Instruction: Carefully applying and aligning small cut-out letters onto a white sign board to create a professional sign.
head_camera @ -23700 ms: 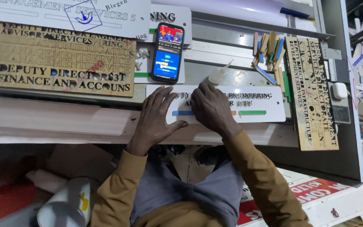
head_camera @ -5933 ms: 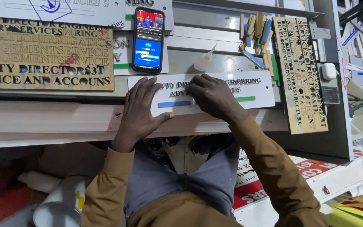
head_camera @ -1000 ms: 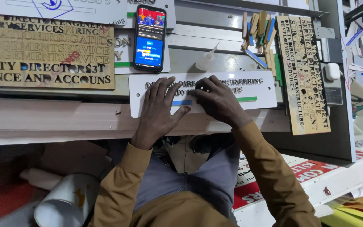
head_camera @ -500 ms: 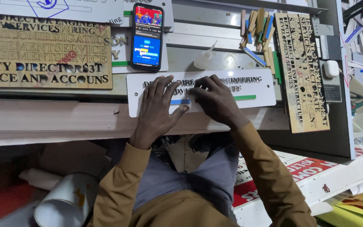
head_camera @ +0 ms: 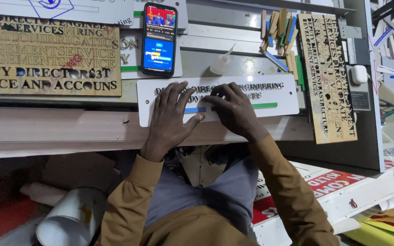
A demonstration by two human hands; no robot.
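Here, both hands flat on a long white sign plate (head_camera: 215, 98). Left hand (head_camera: 172, 114) open, fingers spread wide, palm down on the left part of the plate, gripping nothing. Right hand (head_camera: 235, 109) bent a little, fingertips pressing on the middle of the plate, closed around nothing. Between the two hands, a small blue strip (head_camera: 195, 110) showing on the plate. Further right on the same plate, a green strip (head_camera: 264, 105). Dark raised letters in two rows along the top of the plate, partly hidden by the fingers.

The plate lying flat near the front edge of a grey worktable (head_camera: 69, 127), close to the body. Brown sleeves and grey trousers below, under the table edge.

Just behind the plate, a small white glue bottle (head_camera: 220, 64) with a pointed tip. Left of the bottle, a phone (head_camera: 159, 38) with its screen lit, lying on another white plate. Far left, a big brown board with cut-out letters (head_camera: 46, 54). On the right, a tall brown board with cut-out letters (head_camera: 327, 75), turned sideways. Beside its top, a little heap of coloured strips (head_camera: 280, 34), some wooden, some blue and green. Near the right edge, a small white case (head_camera: 359, 74).

Down on the floor at the left, a white roll (head_camera: 71, 221). At the right, a red and white printed sheet (head_camera: 324, 182).
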